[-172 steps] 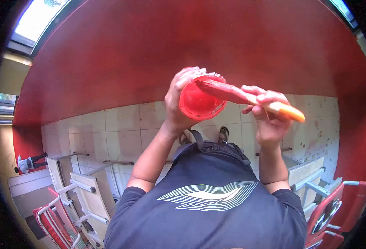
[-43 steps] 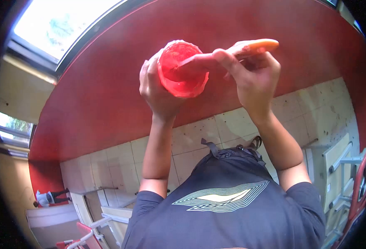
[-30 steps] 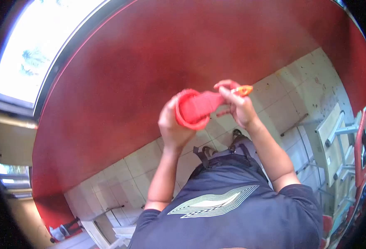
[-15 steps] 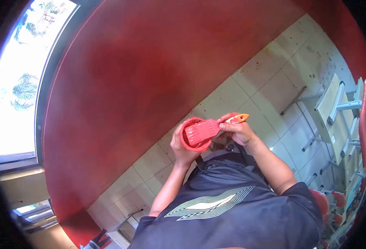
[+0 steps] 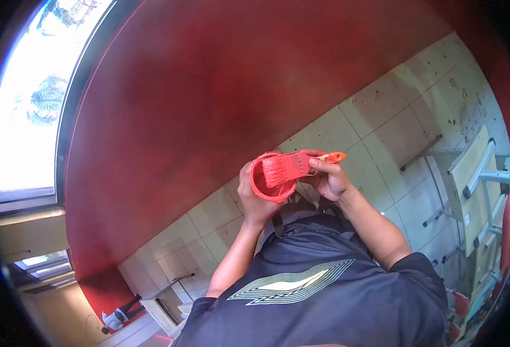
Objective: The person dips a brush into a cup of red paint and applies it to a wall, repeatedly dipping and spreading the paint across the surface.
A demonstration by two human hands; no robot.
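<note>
1. The left hand (image 5: 254,196) is curled around a small red cup (image 5: 269,179), fingers wrapped behind its wall and thumb at the near side, so the cup's mouth faces the camera.
2. The cup is held in the air in front of the person's chest, above the tiled floor (image 5: 382,115), touching nothing but the hand and the brush.
3. The right hand (image 5: 328,176) is closed tight on a brush (image 5: 292,166), thumb on top and fingers folded beneath the handle.
4. The brush lies nearly level, its orange handle tip (image 5: 336,156) sticking out to the right past the thumb.
5. Its bristles (image 5: 275,169), coated in red paint, lie across the cup's mouth and rest against the rim.
6. The two hands are just beside each other, with the cup between them.
7. Behind the hands a red wall (image 5: 209,87) fills most of the view and meets the pale floor tiles.
8. A bright window (image 5: 29,104) sits at the left edge.
9. Desks (image 5: 475,173) with metal legs stand at the right, well apart from the hands.
10. A dark shirt (image 5: 324,295) with a pale printed emblem fills the bottom of the view.
</note>
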